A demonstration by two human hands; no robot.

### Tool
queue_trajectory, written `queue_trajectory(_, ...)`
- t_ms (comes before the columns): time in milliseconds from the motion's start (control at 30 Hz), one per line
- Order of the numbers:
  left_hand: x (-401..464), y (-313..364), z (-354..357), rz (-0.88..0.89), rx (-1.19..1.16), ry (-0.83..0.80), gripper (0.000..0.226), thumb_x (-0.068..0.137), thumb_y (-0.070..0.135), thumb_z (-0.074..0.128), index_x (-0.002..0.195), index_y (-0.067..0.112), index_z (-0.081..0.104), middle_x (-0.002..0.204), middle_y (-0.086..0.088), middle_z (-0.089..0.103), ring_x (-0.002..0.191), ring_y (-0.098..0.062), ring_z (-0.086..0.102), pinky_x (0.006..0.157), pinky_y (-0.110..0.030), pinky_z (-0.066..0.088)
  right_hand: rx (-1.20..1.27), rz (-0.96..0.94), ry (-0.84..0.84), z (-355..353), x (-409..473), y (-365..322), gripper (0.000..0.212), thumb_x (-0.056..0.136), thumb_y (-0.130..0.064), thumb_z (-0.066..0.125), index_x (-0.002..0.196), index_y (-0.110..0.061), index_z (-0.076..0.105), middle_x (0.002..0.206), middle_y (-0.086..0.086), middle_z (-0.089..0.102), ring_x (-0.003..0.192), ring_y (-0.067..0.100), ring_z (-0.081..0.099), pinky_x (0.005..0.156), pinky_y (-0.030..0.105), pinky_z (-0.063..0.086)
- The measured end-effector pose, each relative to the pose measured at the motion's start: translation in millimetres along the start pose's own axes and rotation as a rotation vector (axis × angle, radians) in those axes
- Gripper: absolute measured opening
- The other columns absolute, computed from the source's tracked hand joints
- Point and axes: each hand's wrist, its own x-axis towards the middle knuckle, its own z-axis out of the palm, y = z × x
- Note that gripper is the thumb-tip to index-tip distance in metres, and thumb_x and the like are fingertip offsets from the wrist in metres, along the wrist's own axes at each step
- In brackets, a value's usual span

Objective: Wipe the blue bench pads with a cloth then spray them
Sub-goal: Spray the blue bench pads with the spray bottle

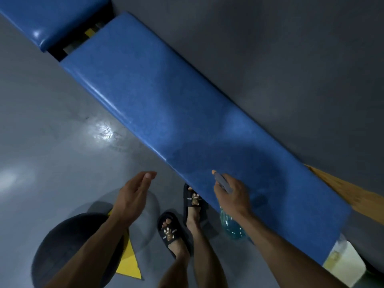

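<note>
At lower centre of the frame, the spraying step looks in hand: the right hand grips a clear spray bottle of blue liquid, its nozzle over the long blue vinyl bench pad.

The left hand hangs empty with fingers straight; no cloth shows. Next likely calls for working the trigger up the pad toward the second blue pad at upper left. Glossy grey floor, yellow marking and a dark round object lie at lower left.

Long blue bench pad shows smooth vinyl-like upholstery, faintly speckled, glossy along its rounded edge. Second pad shines the same. Grey floor looks polished, reflecting light. Spray bottle is clear bluish plastic, and the black slides look matt.
</note>
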Motion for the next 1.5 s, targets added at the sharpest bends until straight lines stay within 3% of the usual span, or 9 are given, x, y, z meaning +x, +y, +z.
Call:
queue_trajectory(167, 26, 24, 3, -0.006, 0.023, -0.032, 0.042, 0.084, 0.077, 0.034, 0.102, 0.054, 0.064, 0.118, 0.014, 0.07, 0.111, -0.011, 0.064, 0.097, -0.047, 0.052, 0.038, 0.026, 0.162, -46, 62, 1, 0.018, 0.088, -0.018, 0.067, 0.073, -0.015, 0.057, 0.059, 0.0, 0.057, 0.054, 0.009, 0.054, 0.057, 0.031, 0.048)
queue_trajectory(333, 54, 47, 14, -0.004, 0.025, -0.044, 0.044, 0.085, 0.077, 0.034, 0.105, 0.051, 0.064, 0.122, 0.012, 0.069, 0.114, -0.014, 0.063, 0.098, -0.049, 0.052, 0.1, 0.084, 0.247, -88, 125, 2, 0.018, 0.084, -0.033, 0.06, 0.074, -0.019, 0.057, 0.061, 0.006, 0.061, 0.06, 0.032, 0.06, 0.059, 0.047, 0.054)
queue_trajectory(500, 80, 64, 19, 0.0, 0.038, -0.049, 0.049, 0.082, 0.084, 0.032, 0.104, 0.054, 0.064, 0.122, 0.013, 0.069, 0.116, -0.015, 0.063, 0.098, -0.051, 0.051, 0.034, 0.066, 0.179, -91, 140, -7, 0.023, 0.083, -0.034, 0.056, 0.069, -0.016, 0.053, 0.059, 0.007, 0.059, 0.056, 0.028, 0.059, 0.053, 0.041, 0.052)
queue_trajectory(667, 92, 74, 10, -0.038, 0.016, -0.009, 0.046, 0.08, 0.086, 0.033, 0.1, 0.059, 0.064, 0.119, 0.016, 0.07, 0.114, -0.012, 0.064, 0.099, -0.05, 0.051, -0.022, -0.131, -0.104, -47, 108, -21, 0.012, 0.087, -0.036, 0.059, 0.09, -0.025, 0.061, 0.067, -0.003, 0.061, 0.059, 0.014, 0.059, 0.057, 0.035, 0.05)
queue_trajectory(867, 96, 67, -18, -0.07, 0.04, 0.049, 0.054, 0.078, 0.09, 0.033, 0.101, 0.053, 0.065, 0.115, 0.016, 0.071, 0.11, -0.012, 0.065, 0.096, -0.048, 0.052, 0.04, -0.266, -0.254, 10, 82, -53, 0.015, 0.086, -0.031, 0.058, 0.075, -0.029, 0.048, 0.061, -0.011, 0.049, 0.057, 0.009, 0.05, 0.054, 0.036, 0.044)
queue_trajectory(967, 100, 61, -32, -0.102, 0.027, 0.044, 0.056, 0.077, 0.087, 0.034, 0.102, 0.048, 0.066, 0.114, 0.012, 0.071, 0.109, -0.015, 0.065, 0.096, -0.049, 0.052, 0.074, -0.186, -0.179, 24, 88, -65, 0.021, 0.081, -0.031, 0.053, 0.063, -0.035, 0.042, 0.055, -0.011, 0.044, 0.053, 0.009, 0.044, 0.052, 0.036, 0.041)
queue_trajectory(1100, 108, 52, -46, -0.133, 0.011, 0.037, 0.049, 0.08, 0.081, 0.038, 0.106, 0.049, 0.064, 0.111, 0.015, 0.071, 0.108, -0.014, 0.065, 0.093, -0.049, 0.054, 0.146, -0.044, -0.1, 20, 115, -70, 0.014, 0.083, -0.036, 0.054, 0.073, -0.025, 0.055, 0.063, -0.003, 0.059, 0.058, 0.017, 0.057, 0.057, 0.041, 0.051)
queue_trajectory(1200, 117, 54, -57, -0.123, 0.026, 0.017, 0.049, 0.08, 0.08, 0.038, 0.104, 0.049, 0.065, 0.11, 0.016, 0.071, 0.107, -0.013, 0.065, 0.094, -0.047, 0.053, 0.135, -0.008, 0.011, -1, 146, -77, 0.019, 0.089, -0.027, 0.064, 0.072, -0.032, 0.057, 0.061, -0.007, 0.061, 0.056, 0.009, 0.057, 0.056, 0.031, 0.05)
queue_trajectory(1500, 143, 57, -103, -0.074, 0.055, -0.066, 0.065, 0.081, 0.08, 0.032, 0.117, 0.037, 0.066, 0.121, 0.012, 0.068, 0.115, -0.015, 0.062, 0.1, -0.046, 0.05, 0.024, 0.113, 0.149, -20, 199, -124, 0.027, 0.079, -0.037, 0.052, 0.067, -0.013, 0.058, 0.061, 0.004, 0.064, 0.058, 0.026, 0.061, 0.053, 0.037, 0.05)
